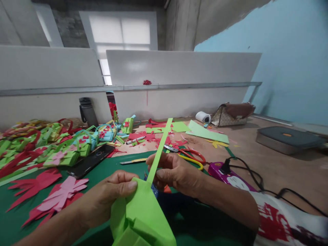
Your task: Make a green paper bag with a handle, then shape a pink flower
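Pinching a folded lime-green bag (148, 212) between thumb and fingers above the green mat (15, 218)'s near edge, the left hand (109, 193) adjoins the right hand (176, 172), whose fingers curl behind the upright strip (161, 143), grip indeterminable.

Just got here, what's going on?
A person's left hand holds a folded green paper piece. The right hand has its fingers at a green strip that stands up from the piece's top edge; whether they pinch it is unclear. Pink and red flower cutouts lie to the left, with small handled paper bags beyond.
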Demonstrator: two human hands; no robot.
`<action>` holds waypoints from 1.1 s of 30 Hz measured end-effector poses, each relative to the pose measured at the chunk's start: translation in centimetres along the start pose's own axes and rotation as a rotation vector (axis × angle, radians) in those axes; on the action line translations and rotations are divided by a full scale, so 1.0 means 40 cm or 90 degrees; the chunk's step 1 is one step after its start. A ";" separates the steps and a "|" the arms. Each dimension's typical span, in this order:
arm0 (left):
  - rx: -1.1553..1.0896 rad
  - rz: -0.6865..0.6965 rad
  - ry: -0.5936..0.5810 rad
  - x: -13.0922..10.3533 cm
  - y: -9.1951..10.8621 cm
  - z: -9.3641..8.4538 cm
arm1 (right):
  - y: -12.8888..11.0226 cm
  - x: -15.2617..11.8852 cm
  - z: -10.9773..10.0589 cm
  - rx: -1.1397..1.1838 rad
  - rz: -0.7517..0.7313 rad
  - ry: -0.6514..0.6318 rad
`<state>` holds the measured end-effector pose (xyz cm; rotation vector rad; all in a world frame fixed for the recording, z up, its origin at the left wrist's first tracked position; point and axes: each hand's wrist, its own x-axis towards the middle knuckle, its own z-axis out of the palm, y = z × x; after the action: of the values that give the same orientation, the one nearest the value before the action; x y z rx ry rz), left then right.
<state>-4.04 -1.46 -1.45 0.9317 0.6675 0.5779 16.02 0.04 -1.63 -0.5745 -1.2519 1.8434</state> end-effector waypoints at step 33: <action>0.126 -0.004 -0.031 -0.004 0.000 -0.022 | -0.012 -0.008 -0.010 -0.101 -0.028 0.001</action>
<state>-4.80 -1.12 -1.76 1.1249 0.6919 0.4877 16.67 0.09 -1.39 -0.6294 -1.4073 1.7166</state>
